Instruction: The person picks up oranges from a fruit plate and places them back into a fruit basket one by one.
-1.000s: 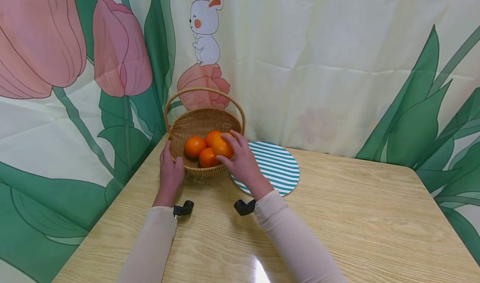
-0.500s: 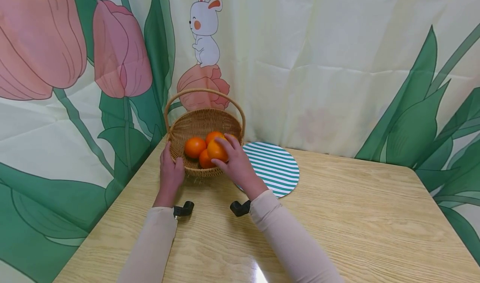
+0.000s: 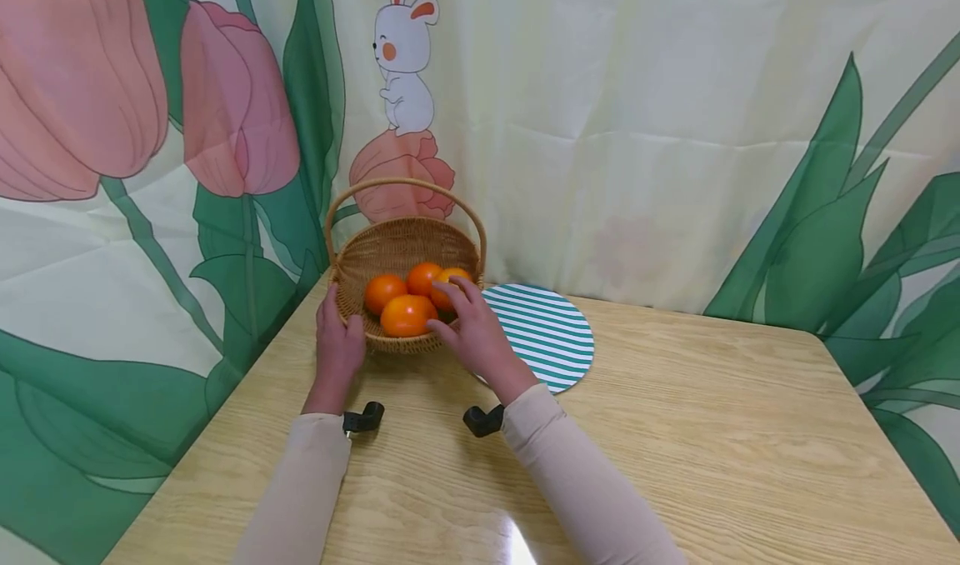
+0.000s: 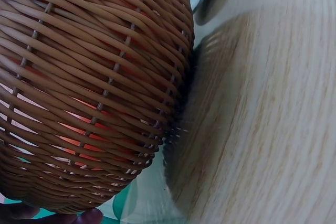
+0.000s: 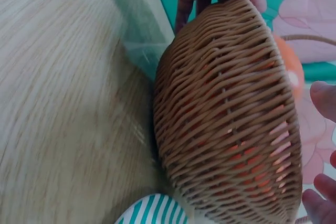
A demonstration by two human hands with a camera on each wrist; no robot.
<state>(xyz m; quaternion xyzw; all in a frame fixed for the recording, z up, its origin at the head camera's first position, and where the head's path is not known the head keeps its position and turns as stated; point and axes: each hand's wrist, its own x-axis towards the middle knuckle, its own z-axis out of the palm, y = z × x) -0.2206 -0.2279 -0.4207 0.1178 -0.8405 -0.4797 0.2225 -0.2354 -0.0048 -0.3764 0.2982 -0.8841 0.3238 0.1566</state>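
A brown wicker basket [image 3: 408, 236] with an arched handle stands at the back of the table, tilted toward me. In it lie several round, glossy orange fruits, one at the front [image 3: 408, 316] near the rim. My left hand [image 3: 339, 347] grips the basket's left rim, thumb in front; its fingertips [image 4: 90, 216] show at the basket's edge in the left wrist view. My right hand [image 3: 480, 340] hovers at the right rim, fingers spread and apart from the front fruit. Parted fingertips [image 5: 324, 100] appear beside the basket in the right wrist view.
A round mat with green and white stripes [image 3: 551, 340] lies right of the basket, partly behind my right hand. The wooden table [image 3: 712, 432] stretches to the right. A curtain [image 3: 637, 132] printed with tulips and a rabbit hangs right behind the table.
My right hand has moved left and down with a fruit, set it at the front of the basket and let go. The left hand keeps its grip on the rim.
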